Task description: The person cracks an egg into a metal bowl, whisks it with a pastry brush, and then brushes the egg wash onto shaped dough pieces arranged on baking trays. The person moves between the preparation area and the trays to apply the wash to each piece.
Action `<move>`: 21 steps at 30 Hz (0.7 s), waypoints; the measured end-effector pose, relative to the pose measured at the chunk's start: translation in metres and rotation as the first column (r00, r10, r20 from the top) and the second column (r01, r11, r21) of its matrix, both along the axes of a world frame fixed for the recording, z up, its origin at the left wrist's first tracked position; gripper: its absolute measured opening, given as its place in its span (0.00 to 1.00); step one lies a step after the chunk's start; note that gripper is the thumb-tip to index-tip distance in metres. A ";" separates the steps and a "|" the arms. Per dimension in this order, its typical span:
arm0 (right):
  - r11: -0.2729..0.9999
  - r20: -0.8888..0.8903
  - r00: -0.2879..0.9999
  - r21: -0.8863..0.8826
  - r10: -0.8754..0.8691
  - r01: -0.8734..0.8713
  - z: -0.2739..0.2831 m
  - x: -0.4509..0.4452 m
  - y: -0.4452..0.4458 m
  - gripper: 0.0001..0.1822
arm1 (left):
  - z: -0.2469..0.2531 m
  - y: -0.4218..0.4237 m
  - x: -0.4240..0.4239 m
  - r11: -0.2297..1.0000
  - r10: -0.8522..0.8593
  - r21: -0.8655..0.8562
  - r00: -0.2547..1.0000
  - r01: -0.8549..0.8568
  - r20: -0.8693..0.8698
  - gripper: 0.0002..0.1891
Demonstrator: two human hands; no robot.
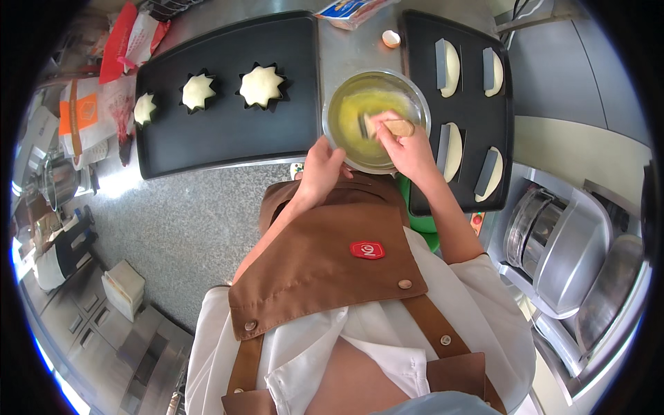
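A metal mixing bowl (421, 106) with yellow liquid, which looks like beaten egg, stands between two black baking trays. My right hand (402, 142) grips a wooden-handled pastry brush (398, 127), its blurred head over the liquid. At the bowl's lower left rim is my left hand (324, 168), thumb and fingers closed on the edge. Star-shaped metal molds filled with pale dough (261, 86) sit on the left tray (218, 140). The right tray (469, 109) carries several half-round dough pieces (452, 67), each beside a grey straight strip.
An eggshell half (391, 39) and a plastic package (358, 13) lie beyond the bowl. Bags (88, 111) crowd the far left of the counter. Metal bowls and pans (570, 254) are stacked at the right. A green object (423, 224) shows below the right tray.
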State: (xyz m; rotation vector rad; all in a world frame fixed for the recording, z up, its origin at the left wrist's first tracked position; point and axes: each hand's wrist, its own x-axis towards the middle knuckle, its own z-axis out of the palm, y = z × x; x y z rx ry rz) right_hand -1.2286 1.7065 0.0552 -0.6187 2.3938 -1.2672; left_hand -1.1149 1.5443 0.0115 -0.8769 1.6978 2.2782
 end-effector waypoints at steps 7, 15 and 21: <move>0.996 -0.194 0.977 -0.009 -0.087 0.087 0.003 -0.007 -0.001 0.09 | -0.006 0.000 0.001 0.999 0.022 0.031 1.000 -0.022 0.010 0.11; 0.993 -0.250 0.963 -0.083 -0.099 0.081 0.004 -0.007 -0.008 0.08 | 0.007 -0.002 0.000 0.999 -0.036 0.031 0.999 0.035 0.041 0.12; 0.967 -0.199 0.979 0.253 0.034 0.018 0.003 -0.012 0.002 0.07 | 0.001 -0.003 0.001 0.999 -0.031 0.024 0.998 0.030 0.056 0.12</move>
